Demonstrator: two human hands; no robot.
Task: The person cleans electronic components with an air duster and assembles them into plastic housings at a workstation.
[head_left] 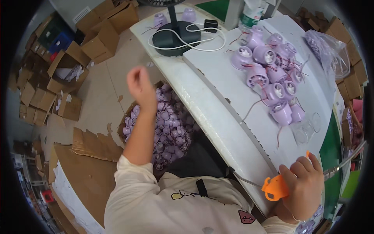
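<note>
My left hand (139, 87) is raised over a carton of purple parts (169, 128), beside the table's left edge. Its fingers look loosely bent with a gap between them, slightly blurred, and nothing shows in them. At the lower right, my right hand (304, 187) is wrapped round an orange air blow gun (276, 188). The gun's thin metal nozzle (247, 180) points left across the near end of the table, and a metal fitting with a hose (332, 171) runs off right. On a white board, a cluster of purple fan housings (269, 70) with small white impellers and red wires lies beyond that hand.
Clear plastic rings (307, 128) lie by the housings. A clear bag of purple pieces (327, 50) is at the far right. A black fan stand (175, 39) with a white cable and a bottle (251, 17) stand at the back. Cardboard boxes (99, 43) crowd the left floor.
</note>
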